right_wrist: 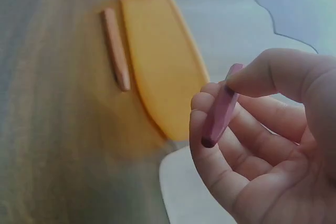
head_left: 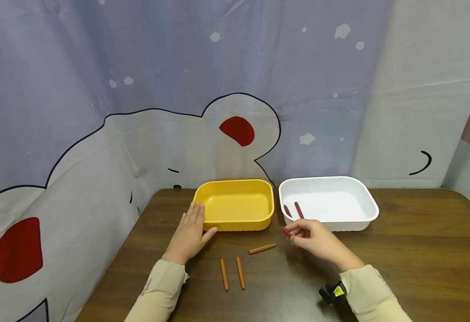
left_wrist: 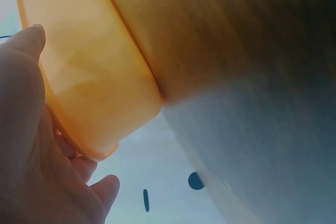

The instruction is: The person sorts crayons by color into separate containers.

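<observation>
My right hand (head_left: 315,239) pinches a dark red crayon (right_wrist: 223,109) between thumb and fingers, just in front of the white tray's (head_left: 373,210) left corner. Two more dark red crayons (head_left: 298,209) lie inside that tray at its left end. With fingers extended, my left hand (head_left: 188,235) rests against the left front corner of the yellow tray (head_left: 239,226); its thumb touches the rim in the left wrist view. Three orange-brown crayons lie on the table between my hands: one crayon (head_left: 262,248) slanted near the yellow tray, and two (head_left: 224,274) side by side nearer me.
The two trays stand next to each other at the back of the brown wooden table (head_left: 420,259). Behind the table hangs a printed curtain (head_left: 170,53). A small black device (head_left: 328,294) is strapped at my right wrist.
</observation>
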`<state>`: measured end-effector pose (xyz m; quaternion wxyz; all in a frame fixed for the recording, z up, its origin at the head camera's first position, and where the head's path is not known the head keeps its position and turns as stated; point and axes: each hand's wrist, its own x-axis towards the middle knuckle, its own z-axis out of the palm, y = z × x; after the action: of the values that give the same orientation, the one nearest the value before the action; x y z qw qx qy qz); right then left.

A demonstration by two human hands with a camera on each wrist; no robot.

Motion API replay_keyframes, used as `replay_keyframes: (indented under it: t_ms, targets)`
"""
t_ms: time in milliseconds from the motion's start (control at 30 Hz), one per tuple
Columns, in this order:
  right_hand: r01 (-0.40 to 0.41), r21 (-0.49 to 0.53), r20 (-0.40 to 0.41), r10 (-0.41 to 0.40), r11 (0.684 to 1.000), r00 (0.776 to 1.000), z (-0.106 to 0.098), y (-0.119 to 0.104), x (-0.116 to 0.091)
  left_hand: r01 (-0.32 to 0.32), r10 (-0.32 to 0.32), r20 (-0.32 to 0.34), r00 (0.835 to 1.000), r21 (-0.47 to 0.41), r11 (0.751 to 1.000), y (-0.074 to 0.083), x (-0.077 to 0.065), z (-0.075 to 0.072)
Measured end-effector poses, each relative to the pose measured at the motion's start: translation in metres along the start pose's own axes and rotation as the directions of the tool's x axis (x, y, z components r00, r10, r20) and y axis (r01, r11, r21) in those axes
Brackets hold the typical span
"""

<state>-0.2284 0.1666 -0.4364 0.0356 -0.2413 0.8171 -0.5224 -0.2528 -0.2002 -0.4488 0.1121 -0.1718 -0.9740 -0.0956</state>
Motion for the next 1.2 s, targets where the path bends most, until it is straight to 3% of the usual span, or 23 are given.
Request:
replay_keyframes:
  t_ms: [233,600,800,1000,1200]
  targets:
    - [-0.041,0.212,-0.083,0.06,0.976,0.995,-0.014,-0.004,-0.002,0.0,0.0,-0.003,1.0,-0.004,1.0,0.0,0.0,0.0]
    - [0.012,0.221,-0.266,0.048,0.975,0.963,-0.036,0.001,-0.001,-0.01,0.01,-0.008,1.0,0.008,1.0,-0.002,0.0,0.002]
    - [-0.001,0.248,-0.317,0.082,0.969,0.945,-0.053,0.001,0.005,-0.009,0.009,-0.013,1.0,0.0,1.0,-0.002,0.0,0.002]
    - [-0.079,0.215,-0.315,0.145,0.973,0.938,-0.069,0.005,0.012,-0.004,0.004,-0.01,1.0,-0.001,1.0,-0.002,-0.001,0.001]
    - [-0.172,0.052,-0.309,0.18,0.984,0.934,-0.084,0.017,0.02,-0.006,0.006,-0.015,1.0,0.001,1.0,-0.002,-0.001,0.0]
